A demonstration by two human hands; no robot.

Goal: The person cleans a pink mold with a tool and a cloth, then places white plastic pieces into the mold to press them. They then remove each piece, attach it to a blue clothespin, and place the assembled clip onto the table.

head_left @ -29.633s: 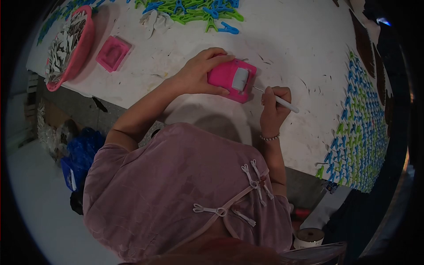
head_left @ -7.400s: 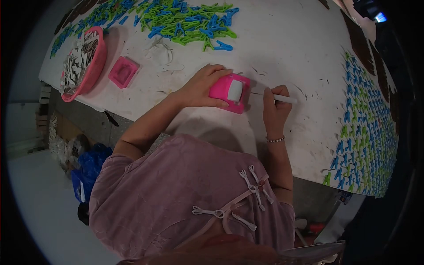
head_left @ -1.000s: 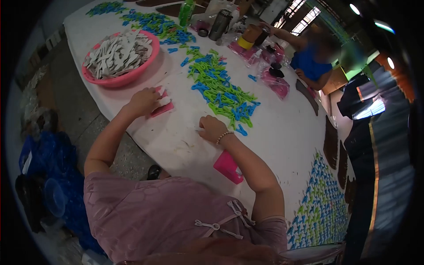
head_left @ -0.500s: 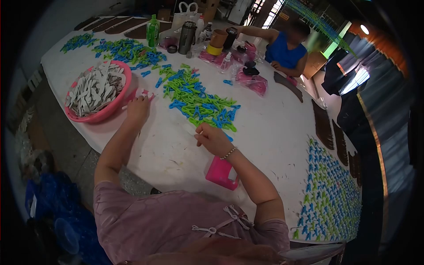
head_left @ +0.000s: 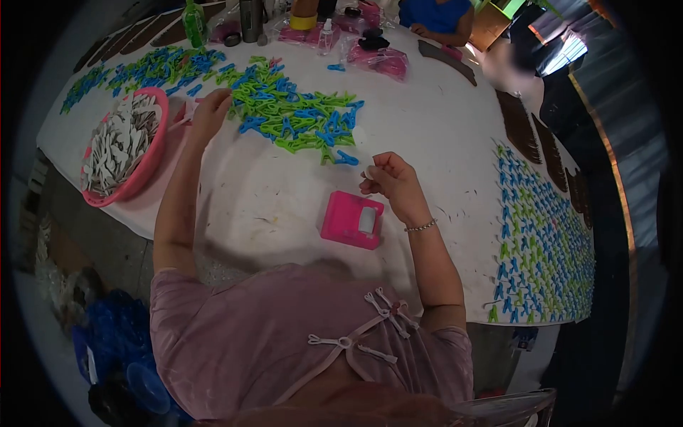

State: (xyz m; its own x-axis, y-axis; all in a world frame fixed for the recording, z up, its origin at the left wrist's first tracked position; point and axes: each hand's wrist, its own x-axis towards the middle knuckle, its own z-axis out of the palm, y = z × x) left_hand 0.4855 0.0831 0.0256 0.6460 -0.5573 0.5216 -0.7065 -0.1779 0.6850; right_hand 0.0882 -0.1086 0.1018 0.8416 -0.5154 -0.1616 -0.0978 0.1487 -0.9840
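My left hand is at the left edge of a heap of green and blue clothespins. Its fingers are curled together, and whatever they hold is hidden. A small pink-and-white item lies just left of that hand, beside a pink basin full of flat white pieces. Over the table's middle, my right hand pinches a small pale bit that is too small to name. Just below it sits a pink box with a grey part inside, resembling a tape dispenser.
More clothespins lie at the back left. Rows of clothespins cover the right end. Pink plastic-wrapped packs, a green bottle and a dark flask stand at the back. A person in blue sits across the table.
My left hand has moved from the pink-and-white item up to the clothespin heap. My right hand has shifted right, away from the heap, to above the pink box. The view has tilted down.
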